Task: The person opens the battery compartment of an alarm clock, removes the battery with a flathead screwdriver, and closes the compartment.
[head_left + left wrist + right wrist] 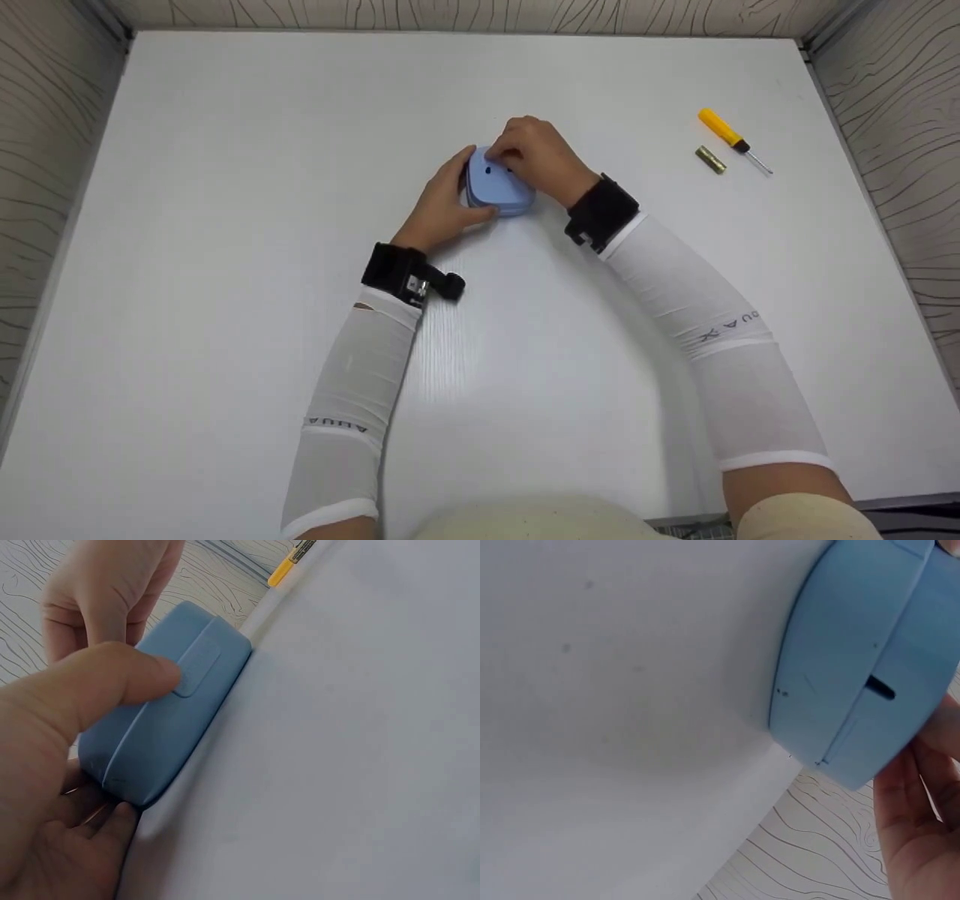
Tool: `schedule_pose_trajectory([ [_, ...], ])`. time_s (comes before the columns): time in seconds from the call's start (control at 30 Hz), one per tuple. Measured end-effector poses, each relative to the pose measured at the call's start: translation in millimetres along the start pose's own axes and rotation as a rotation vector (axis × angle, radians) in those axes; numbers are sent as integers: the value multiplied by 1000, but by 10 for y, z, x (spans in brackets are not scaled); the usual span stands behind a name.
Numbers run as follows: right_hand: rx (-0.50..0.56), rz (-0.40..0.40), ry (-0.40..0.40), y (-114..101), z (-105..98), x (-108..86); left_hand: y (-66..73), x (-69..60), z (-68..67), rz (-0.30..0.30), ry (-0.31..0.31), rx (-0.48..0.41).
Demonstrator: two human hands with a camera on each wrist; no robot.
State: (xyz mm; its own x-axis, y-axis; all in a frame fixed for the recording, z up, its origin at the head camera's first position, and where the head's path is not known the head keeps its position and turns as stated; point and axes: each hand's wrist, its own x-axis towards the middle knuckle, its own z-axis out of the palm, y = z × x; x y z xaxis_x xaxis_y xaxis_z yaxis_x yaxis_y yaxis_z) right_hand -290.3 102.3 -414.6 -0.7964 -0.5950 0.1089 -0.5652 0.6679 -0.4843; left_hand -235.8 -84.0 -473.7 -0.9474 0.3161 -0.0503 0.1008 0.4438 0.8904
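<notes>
A light-blue rounded-square plastic case [501, 191] lies on the white table, two small dark holes showing on its upper face. My left hand [439, 210] grips it from the left, thumb on the near side wall and fingers round the far side. That thumb [142, 676] presses by a raised tab in the left wrist view. From above, my right hand [541, 154] touches the case's far upper part with bent fingers; whether something small is between the fingertips is hidden. In the right wrist view the case [855, 652] shows a dark slot in its side.
To the right lie a screwdriver [724, 129] with a yellow handle and a short gold-green cylinder [710, 160], which looks like a battery. Patterned panels [480, 15] stand along the back and both sides of the white table [247, 225].
</notes>
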Motion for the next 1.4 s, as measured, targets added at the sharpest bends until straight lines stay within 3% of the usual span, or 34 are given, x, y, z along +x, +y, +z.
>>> schedule_pose_trajectory([
  [0.23, 20, -7, 7, 36, -3, -24, -12, 5, 14, 4, 1, 6],
  [0.7, 75, -98, 29, 162, 17, -143, -26, 10, 13, 17, 11, -24],
  [0.9, 99, -86, 45, 229, -4, -212, -17, 17, 9, 5, 3, -12],
  [1.1, 148, -36, 9, 320, -38, -287, -17, 28, 1, -9, 0, -2],
  [1.4, 139, -50, -68, 361, -89, -398, -27, 28, 7, -2, 7, -22],
])
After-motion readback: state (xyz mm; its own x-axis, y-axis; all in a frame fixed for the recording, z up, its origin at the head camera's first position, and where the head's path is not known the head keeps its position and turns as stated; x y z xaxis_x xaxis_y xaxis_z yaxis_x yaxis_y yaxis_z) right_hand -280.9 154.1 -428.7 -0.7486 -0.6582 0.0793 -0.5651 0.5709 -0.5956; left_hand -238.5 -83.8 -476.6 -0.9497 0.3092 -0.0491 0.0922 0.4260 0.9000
